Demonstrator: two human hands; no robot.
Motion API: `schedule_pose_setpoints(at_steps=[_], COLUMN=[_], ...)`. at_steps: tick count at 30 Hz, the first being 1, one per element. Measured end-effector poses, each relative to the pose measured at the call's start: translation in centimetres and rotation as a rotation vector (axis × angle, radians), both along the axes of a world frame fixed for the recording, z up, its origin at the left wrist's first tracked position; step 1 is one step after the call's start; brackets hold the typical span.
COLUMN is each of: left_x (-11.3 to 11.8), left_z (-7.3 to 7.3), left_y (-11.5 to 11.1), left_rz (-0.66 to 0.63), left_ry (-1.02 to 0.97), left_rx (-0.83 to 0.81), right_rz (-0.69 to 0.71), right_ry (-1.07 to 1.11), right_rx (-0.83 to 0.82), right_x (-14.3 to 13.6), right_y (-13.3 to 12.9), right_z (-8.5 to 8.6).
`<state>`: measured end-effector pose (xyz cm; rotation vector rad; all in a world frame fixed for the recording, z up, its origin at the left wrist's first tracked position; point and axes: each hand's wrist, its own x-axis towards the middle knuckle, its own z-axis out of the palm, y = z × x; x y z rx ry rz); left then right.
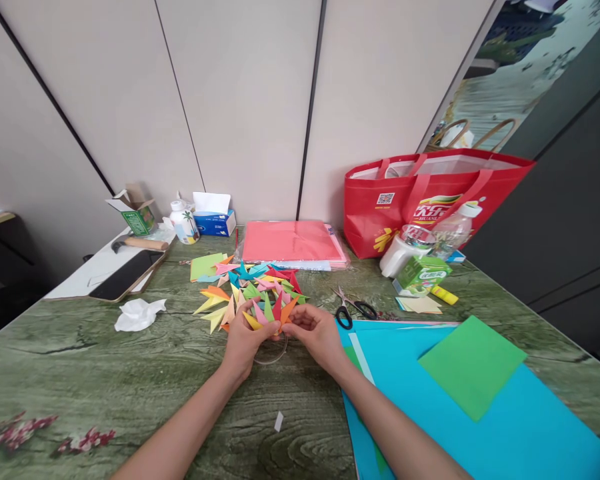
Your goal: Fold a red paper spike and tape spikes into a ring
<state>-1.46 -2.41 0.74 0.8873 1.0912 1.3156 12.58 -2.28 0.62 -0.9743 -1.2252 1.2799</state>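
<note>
Just in front of a heap of folded paper pieces [250, 283], both my hands are closed on a joined row of pointed origami pieces [269, 311] in yellow, pink, green, red and orange. My left hand [245, 337] grips the row from its left side, thumb in front. At the right end, my right hand [316, 333] pinches near the orange piece with thumb and fingers. A thin pale loop [275, 360] shows below the hands; what it belongs to is unclear. Scissors [353, 309] with black handles lie right of my right hand.
Blue paper sheets [430, 373] with a green square [475, 368] cover the table's right side. Behind stand a red bag [430, 193], a bottle [455, 230] and a green box [420, 277]. Left are a crumpled tissue [139, 315], phone [127, 273] and hammer [140, 243].
</note>
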Motion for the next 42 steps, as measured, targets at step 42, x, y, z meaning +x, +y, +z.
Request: schedule_pose_setpoints(at_steps=[42], left_x=[-0.4], left_z=[-0.3], left_y=[-0.2], left_rz=[-0.03], left_ry=[0.023], left_rx=[0.014], right_rz=[0.053], right_ry=[0.065], right_rx=[-0.034], right_x=[0.0], right_y=[0.1], right_z=[-0.4])
